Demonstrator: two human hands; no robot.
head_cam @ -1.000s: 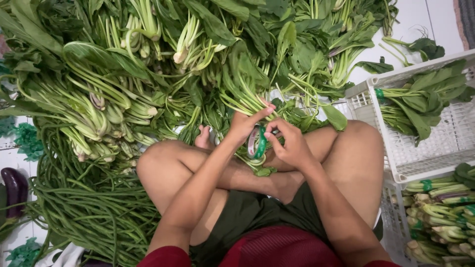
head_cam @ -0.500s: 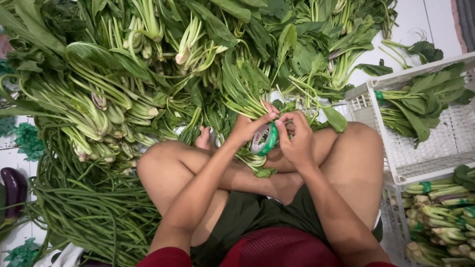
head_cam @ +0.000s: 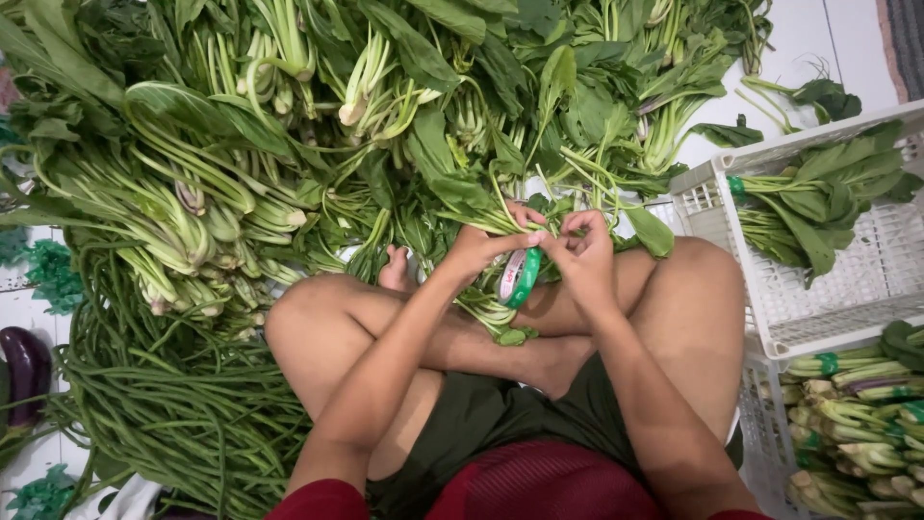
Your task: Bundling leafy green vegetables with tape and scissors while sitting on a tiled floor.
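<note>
At far left, a dark eggplant (head_cam: 27, 371) on the tiles, then a heap of long beans (head_cam: 164, 404) spilling beside a bare knee. Above and behind, a wide pile of leafy greens (head_cam: 289, 144), stems pale, leaves dark.

Toward the middle, over crossed legs, the left hand (head_cam: 478, 252): forearm angled up from the lap, wrist straight, fingers closed around the stems of a small bunch (head_cam: 472, 207), thumb reaching across to meet the other hand. Just under the thumb, a green-and-white tape roll (head_cam: 521, 277), hanging between both hands, touching the stems. Then the right hand (head_cam: 582, 255), wrist bent inward, fingertips pressed together and pinching the tape roll's loose end against the stems.

Looks like mid-wrap, binding the bunch. Another turn would call for stems squeezed tight and the tape kept taut.

Further right, a white crate (head_cam: 866, 289) with a taped bundle inside; below it, more taped bundles (head_cam: 857, 404) stacked close together.
</note>
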